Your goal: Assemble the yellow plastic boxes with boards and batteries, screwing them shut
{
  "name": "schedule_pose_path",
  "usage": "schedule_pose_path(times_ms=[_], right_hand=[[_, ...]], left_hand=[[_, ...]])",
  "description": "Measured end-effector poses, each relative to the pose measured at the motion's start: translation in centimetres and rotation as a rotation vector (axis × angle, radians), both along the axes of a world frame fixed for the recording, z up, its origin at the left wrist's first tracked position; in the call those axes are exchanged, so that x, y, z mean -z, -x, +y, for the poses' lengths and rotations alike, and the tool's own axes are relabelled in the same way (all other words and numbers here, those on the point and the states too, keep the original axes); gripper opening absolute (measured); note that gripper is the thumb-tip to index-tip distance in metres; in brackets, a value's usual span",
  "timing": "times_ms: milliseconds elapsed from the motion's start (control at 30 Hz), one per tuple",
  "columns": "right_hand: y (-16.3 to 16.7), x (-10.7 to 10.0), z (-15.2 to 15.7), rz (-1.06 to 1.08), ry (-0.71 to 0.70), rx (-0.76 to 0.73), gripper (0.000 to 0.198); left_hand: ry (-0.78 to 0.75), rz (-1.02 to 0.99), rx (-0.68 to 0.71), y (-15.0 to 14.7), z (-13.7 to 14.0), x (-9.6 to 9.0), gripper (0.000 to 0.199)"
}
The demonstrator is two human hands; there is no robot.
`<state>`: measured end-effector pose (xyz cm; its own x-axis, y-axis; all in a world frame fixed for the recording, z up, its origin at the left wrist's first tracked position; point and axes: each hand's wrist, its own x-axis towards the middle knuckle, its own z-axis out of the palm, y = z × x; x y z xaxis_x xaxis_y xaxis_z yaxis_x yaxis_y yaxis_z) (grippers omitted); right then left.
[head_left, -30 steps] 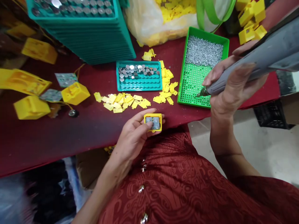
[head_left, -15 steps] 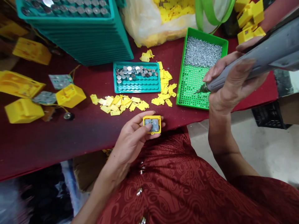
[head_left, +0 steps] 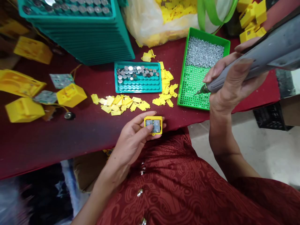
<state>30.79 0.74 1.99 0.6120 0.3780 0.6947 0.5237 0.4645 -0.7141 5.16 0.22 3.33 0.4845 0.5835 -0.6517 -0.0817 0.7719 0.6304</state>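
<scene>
Near the table's front edge, my left hand [head_left: 137, 132] grips a small yellow plastic case [head_left: 153, 117] with its open side up. The thumb presses on a grey circuit board [head_left: 156, 125] inside it. My right hand [head_left: 232, 81] is wrapped round a grey electric screwdriver [head_left: 253, 50], whose bit points down and left over the perforated part of a green screw tray [head_left: 187, 87]. Small silver screws [head_left: 203, 51] fill the tray's far part. I cannot tell whether a screw sits on the bit.
Loose yellow covers [head_left: 125, 103] lie beyond my left hand, around a teal tray of button cells [head_left: 138, 78]. Behind stands a tall stack of teal trays [head_left: 79, 40]. Yellow cases with wired boards [head_left: 62, 80] lie at left. A bag of yellow parts [head_left: 150, 28] stands at the back.
Almost nothing differs. Both hands keep their holds on the case and the screwdriver, and the view has shifted very slightly.
</scene>
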Motion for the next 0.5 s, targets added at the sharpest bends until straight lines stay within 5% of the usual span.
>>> schedule_pose_path(times_ms=[500], right_hand=[[0.32, 0.18, 0.24, 0.013, -0.058, -0.005, 0.052]], left_hand=[[0.007, -0.018, -0.016, -0.22, -0.01, -0.2, 0.049]])
